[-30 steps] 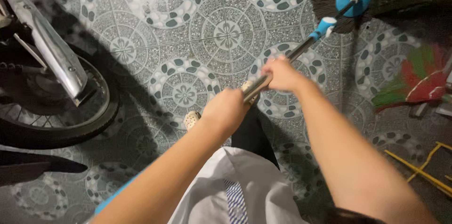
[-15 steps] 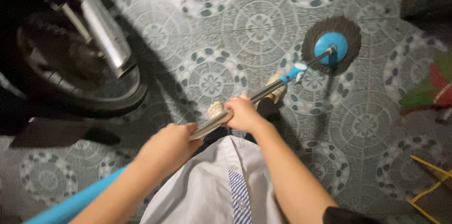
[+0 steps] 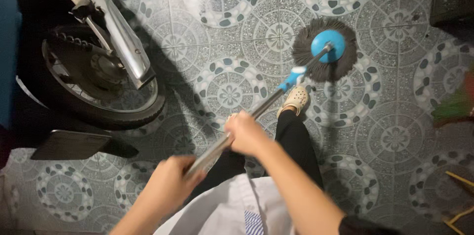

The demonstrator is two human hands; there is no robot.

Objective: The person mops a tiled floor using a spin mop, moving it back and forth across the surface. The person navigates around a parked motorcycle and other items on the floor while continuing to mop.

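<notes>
Both hands on the mop handle (image 3: 247, 119). Right hand (image 3: 247, 134) is the forward one, fingers wrapped around the metal shaft about midway; left hand (image 3: 170, 183) is at the near end, fingers closed on the shaft too. Round mop head (image 3: 326, 50) with blue hub lies flat on the patterned tile floor (image 3: 395, 136), at 1 o'clock from the right hand, just beyond the light-coloured shoe (image 3: 295, 99). Motorbike rear wheel (image 3: 98, 87) and exhaust (image 3: 121, 37) stand at 10 o'clock, well apart from the mop head.

Judgement: for an even wipe, keep the head flat with the strands spread, press down through the forward hand, steer with the rear one. Overlap the passes. Stay clear of the shoe and the wheel
</notes>
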